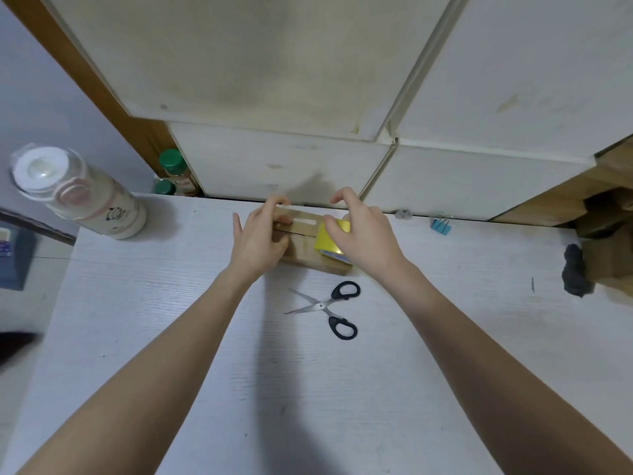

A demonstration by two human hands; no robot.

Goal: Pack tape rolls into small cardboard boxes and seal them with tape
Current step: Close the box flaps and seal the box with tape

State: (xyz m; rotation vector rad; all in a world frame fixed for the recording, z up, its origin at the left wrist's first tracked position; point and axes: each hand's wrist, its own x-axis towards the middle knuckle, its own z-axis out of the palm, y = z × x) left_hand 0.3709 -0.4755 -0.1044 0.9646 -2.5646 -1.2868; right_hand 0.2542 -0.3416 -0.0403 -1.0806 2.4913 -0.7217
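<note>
White desk (308, 389): box (305, 241) at far edge, scissors (329, 308) just nr.

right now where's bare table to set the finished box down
Bare table left of the scissors, below the bottle. More between the right hand and the black cloth. Crowded at the box, under both hands, left hand included.

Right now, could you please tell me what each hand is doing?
Left hand: holding down the cardboard box, fingers curled over its far edge.
Right hand: gripping the yellow tape roll on the box.
</note>
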